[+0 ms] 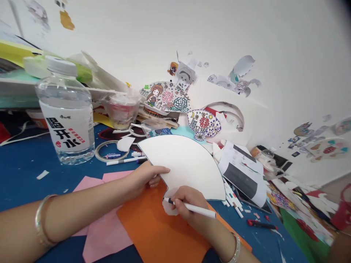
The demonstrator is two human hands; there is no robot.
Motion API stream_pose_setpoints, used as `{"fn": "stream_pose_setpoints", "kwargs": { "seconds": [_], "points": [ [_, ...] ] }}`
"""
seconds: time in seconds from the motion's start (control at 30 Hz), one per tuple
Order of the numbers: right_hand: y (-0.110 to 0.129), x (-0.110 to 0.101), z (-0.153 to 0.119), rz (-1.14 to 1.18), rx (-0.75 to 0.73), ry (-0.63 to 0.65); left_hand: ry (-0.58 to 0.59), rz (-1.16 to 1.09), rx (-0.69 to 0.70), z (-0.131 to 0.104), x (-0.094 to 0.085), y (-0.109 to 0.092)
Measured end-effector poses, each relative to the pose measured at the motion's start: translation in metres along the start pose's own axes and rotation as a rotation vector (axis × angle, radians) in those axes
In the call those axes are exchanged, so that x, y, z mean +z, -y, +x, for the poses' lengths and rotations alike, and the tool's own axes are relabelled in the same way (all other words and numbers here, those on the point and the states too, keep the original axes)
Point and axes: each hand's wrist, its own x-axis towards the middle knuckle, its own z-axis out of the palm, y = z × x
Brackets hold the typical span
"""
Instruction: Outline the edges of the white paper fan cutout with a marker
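A white fan-shaped paper cutout is held tilted up in front of me, its edge traced with a dark line. My left hand grips its left side, thumb on the front and fingers curled behind. In my right hand is a white marker pen, its dark tip at the lower left edge near the cutout's narrow base. That hand also rests against the lower part of the cutout. Underneath lie an orange sheet and pink paper on the blue table.
A large water bottle stands at the left, near a tape roll. Decorated paper fans lean at the back. On the right are several markers, a printed sheet and a dark red-ended cutter-like tool.
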Motion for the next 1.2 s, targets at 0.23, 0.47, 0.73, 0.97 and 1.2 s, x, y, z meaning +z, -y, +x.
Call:
{"fn": "stream_pose_setpoints", "kwargs": {
  "seconds": [0.23,0.47,0.73,0.97,1.2],
  "points": [
    [0.0002,0.0005,0.0002,0.003,0.043,0.008,0.006,0.005,-0.002,0.0008,-0.0020,0.0015],
    [0.0020,-0.0005,0.0004,0.023,0.058,0.044,0.004,0.004,0.002,0.0028,-0.0017,0.0026],
    [0.0035,-0.0021,0.0007,0.034,0.088,0.089,0.001,-0.007,-0.002,0.0028,-0.0028,0.0024],
    [0.0048,-0.0026,0.0019,0.064,0.076,0.100,0.002,-0.005,-0.013,0.0016,-0.0013,0.0010],
    [0.0019,-0.0029,0.0006,-0.005,0.058,0.082,-0.002,-0.012,-0.007,0.0024,-0.0030,0.0021]
  ]
}}
